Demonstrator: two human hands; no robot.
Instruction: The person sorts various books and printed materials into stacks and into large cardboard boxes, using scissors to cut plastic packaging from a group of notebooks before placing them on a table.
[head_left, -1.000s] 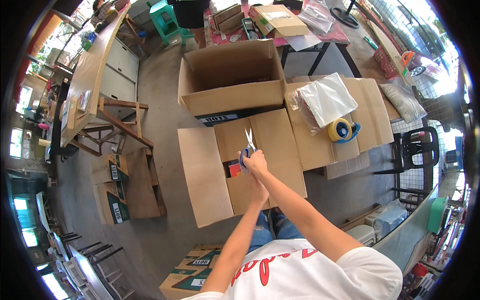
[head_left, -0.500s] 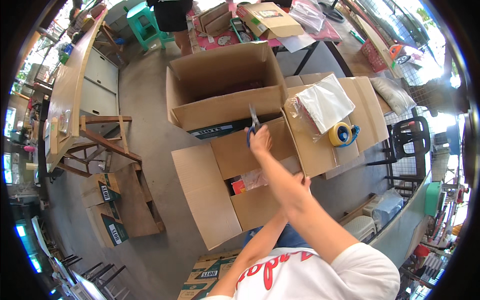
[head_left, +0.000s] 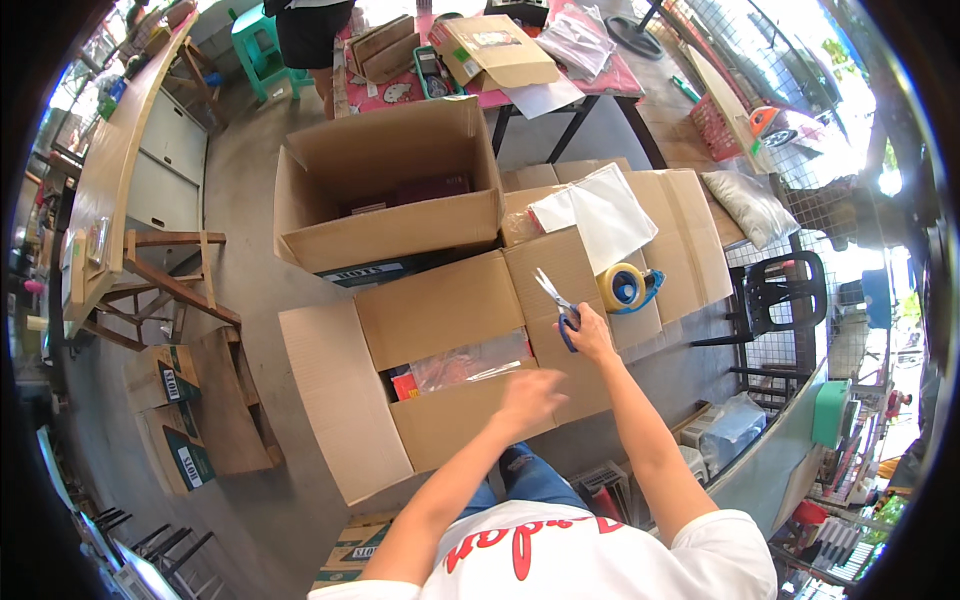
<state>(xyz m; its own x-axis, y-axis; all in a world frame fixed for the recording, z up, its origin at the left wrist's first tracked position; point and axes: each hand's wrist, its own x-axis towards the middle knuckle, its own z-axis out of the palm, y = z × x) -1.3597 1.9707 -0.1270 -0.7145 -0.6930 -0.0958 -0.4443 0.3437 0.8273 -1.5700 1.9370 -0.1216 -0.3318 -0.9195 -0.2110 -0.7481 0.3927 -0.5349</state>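
My right hand (head_left: 590,332) grips blue-handled scissors (head_left: 563,309), blades parted and pointing up and left, over the right flap of a cardboard box. Motion smears my left hand (head_left: 533,400), above the near flap; its fingers cannot be made out. The cardboard box (head_left: 435,308) has its flaps spread out. Clear plastic wrapping (head_left: 465,366) and something red and orange show through its opening. To the right, a yellow tape roll in a blue dispenser (head_left: 628,288) lies on cardboard, beside a white plastic-wrapped packet (head_left: 603,218).
A taller open carton (head_left: 390,225) stands just beyond. Behind it is a pink-covered table (head_left: 620,80) with boxes and plastic bags; a person (head_left: 312,45) stands beside it. At right are a black chair (head_left: 785,300) and a whitish sack (head_left: 750,207). Printed cartons (head_left: 180,445) sit at left.
My right hand has carried the scissors right and nearer to me. The left hand has left the box's right edge for the near flap. The right flap now lies folded outward.
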